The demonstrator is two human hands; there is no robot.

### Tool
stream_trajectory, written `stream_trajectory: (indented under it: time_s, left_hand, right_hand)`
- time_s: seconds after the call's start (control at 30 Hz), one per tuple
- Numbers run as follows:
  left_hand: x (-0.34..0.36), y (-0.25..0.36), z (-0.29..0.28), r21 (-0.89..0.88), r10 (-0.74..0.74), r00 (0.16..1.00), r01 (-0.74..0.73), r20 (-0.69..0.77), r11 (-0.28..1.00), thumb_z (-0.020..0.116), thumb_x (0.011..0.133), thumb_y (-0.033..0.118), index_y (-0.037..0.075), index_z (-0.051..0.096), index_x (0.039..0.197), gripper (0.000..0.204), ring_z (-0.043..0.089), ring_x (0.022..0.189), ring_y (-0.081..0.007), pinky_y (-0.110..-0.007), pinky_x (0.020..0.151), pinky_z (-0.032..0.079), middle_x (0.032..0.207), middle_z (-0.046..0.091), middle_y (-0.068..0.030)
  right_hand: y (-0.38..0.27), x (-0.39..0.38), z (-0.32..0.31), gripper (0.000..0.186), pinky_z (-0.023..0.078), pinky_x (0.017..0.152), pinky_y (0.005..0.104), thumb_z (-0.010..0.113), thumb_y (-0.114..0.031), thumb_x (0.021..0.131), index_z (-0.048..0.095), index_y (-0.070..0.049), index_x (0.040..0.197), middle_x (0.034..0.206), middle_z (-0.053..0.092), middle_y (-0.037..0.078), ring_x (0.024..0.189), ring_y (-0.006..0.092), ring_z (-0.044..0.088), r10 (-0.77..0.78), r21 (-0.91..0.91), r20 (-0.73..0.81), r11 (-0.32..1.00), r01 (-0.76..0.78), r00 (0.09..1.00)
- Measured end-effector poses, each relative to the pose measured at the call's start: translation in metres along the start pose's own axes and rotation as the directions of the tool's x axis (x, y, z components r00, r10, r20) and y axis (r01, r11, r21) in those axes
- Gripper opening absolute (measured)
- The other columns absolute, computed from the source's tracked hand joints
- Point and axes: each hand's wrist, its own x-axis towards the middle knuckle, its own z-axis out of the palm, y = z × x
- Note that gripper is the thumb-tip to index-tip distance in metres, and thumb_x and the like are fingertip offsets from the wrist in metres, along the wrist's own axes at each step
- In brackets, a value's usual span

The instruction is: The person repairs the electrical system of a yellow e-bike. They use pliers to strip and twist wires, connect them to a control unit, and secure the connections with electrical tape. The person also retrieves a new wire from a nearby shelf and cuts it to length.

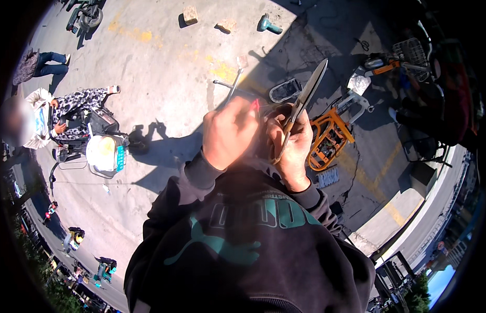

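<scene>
My right hand (294, 143) is closed round the handles of a pair of scissors (309, 88). The long metal blades lie together and point up and to the right, away from my body. Close by on the left, my left hand (228, 133) is closed, with a small red piece (255, 105) at its fingertips. That piece looks like the end of a wire, but motion blurs it. Both hands are in front of my chest, a short gap between them. What lies in the gap is too dark and blurred to make out.
An orange scooter frame (317, 151) stands to the right, with a wire basket (410, 50) beyond. A cross-shaped wrench (235, 83), a teal power tool (270, 24) and a stone block (190, 15) lie on the pavement. At left, a person sits on a white scooter (103, 153).
</scene>
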Motion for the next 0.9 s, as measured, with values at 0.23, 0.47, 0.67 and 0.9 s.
stream_trajectory:
  time_s: [0.23, 0.47, 0.67, 0.9]
  left_hand:
    - [0.032, 0.006, 0.03, -0.079, -0.091, 0.995, 0.094, 0.038, 0.992, 0.066, 0.091, 0.0, -0.001, 0.065, 0.096, 0.005, 0.047, 0.061, -0.0017, -0.022, 0.054, 0.039, 0.069, 0.06, -0.0013]
    - [0.077, 0.044, 0.09, 0.155, 0.011, 0.996, -0.024, 0.088, 0.988, 0.067, 0.085, 0.001, 0.001, 0.065, 0.102, 0.017, 0.073, 0.071, -0.0333, -0.037, 0.062, 0.056, 0.083, 0.072, -0.0194]
    - [0.12, 0.071, 0.131, 0.384, 0.14, 0.975, -0.197, 0.172, 0.902, 0.067, 0.086, 0.002, 0.005, 0.062, 0.099, 0.014, 0.069, 0.067, -0.0383, -0.046, 0.058, 0.053, 0.074, 0.069, -0.0182]
    - [0.197, 0.041, 0.194, -0.174, -0.177, 0.967, 0.209, 0.185, 0.962, 0.06, 0.099, 0.012, 0.001, 0.057, 0.097, 0.011, 0.061, 0.06, -0.0089, -0.027, 0.053, 0.046, 0.067, 0.062, -0.0029]
  right_hand:
    - [-0.028, 0.049, -0.032, 0.027, 0.052, 0.067, 0.0223, 0.075, -0.006, 0.093, 0.059, -0.001, 0.115, 0.093, 0.067, 0.003, 0.081, 0.0082, 0.062, 0.122, -0.246, 0.048, 0.963, -0.107, 0.991]
    - [-0.042, 0.111, -0.088, 0.024, 0.049, 0.073, 0.0214, 0.076, -0.005, 0.091, 0.06, 0.0, 0.108, 0.09, 0.065, 0.0, 0.081, 0.005, 0.058, 0.222, -0.389, 0.075, 0.904, -0.176, 0.972]
    - [-0.097, 0.158, -0.115, 0.022, 0.05, 0.062, 0.0289, 0.074, -0.005, 0.087, 0.065, 0.002, 0.106, 0.076, 0.066, 0.007, 0.069, 0.0087, 0.057, 0.17, -0.569, 0.056, 0.815, -0.109, 0.984]
    - [-0.074, 0.205, -0.143, 0.027, 0.05, 0.065, 0.0251, 0.072, -0.001, 0.083, 0.062, -0.002, 0.108, 0.086, 0.063, 0.002, 0.073, 0.0097, 0.058, 0.045, -0.142, -0.159, 0.987, -0.068, 0.986]
